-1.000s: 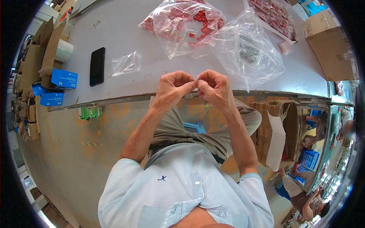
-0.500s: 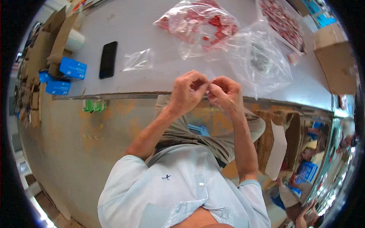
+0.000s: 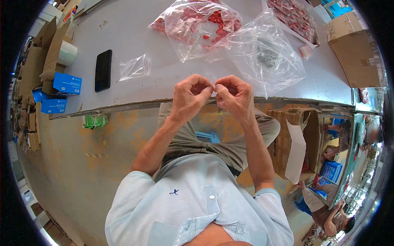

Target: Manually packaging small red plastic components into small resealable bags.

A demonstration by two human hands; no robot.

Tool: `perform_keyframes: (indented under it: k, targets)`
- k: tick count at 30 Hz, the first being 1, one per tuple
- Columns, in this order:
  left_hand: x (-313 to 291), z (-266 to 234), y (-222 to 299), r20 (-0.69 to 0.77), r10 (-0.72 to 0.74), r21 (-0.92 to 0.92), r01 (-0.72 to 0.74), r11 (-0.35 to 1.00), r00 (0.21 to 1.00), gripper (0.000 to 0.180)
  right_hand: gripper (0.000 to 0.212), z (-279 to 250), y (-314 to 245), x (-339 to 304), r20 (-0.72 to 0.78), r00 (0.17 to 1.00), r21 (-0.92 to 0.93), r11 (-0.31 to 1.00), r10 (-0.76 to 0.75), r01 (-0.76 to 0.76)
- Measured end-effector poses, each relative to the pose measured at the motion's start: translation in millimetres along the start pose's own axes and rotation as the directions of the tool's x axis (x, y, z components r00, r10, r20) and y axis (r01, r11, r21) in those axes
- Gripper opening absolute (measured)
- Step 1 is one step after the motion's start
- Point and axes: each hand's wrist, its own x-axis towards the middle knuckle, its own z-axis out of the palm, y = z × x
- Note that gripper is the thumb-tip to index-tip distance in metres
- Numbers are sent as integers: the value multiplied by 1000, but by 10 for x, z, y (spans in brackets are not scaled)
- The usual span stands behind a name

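Observation:
My left hand (image 3: 190, 96) and my right hand (image 3: 235, 97) meet fingertip to fingertip above the table's front edge. Thumb and forefinger are pinched together on each. Whatever lies between the tips is too small to name. Beyond my hands, a clear plastic bag (image 3: 180, 24) with small red pieces (image 3: 219, 35) lies open on the table. To its right rests another clear bag (image 3: 283, 76) holding a clump of small greyish parts (image 3: 267, 57). A little flat clear bag (image 3: 135, 67) lies to the left of my hands.
On the grey table (image 3: 123, 33) lies a black phone (image 3: 103, 70). Blue boxes (image 3: 67, 83) and an open carton (image 3: 51, 51) stand at the left. At the right are a tray of red pieces (image 3: 295, 18), a cardboard box (image 3: 355, 51) and, below, an open carton (image 3: 283, 139).
My hands stay pinched together, with the fingertips slightly farther apart. The whole view has shifted, so the table's things appear a little farther left.

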Motion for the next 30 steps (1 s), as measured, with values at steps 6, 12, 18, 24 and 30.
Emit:
perform_keyframes:
  k: [6,12,18,24,30]
  targets:
    - [16,16,-5,42,129,173,-135,976,991,7,15,-19,-67,22,15,1000,-97,995,-20,21]
    - [30,29,-60,43,114,65,-116,991,993,7,13,-50,1,34,34,999,-163,986,-34,39]
    - [-4,111,-92,-18,91,14,-91,996,996,7,11,-4,66,20,1,999,-53,997,-48,48]
    - [-42,178,-131,-105,314,141,-299,944,943,5,9,-20,64,3,-63,997,-47,998,-35,32]
    - [-33,203,-79,-196,171,-96,-192,977,966,3,10,-95,49,-43,-124,991,-16,998,-57,55]
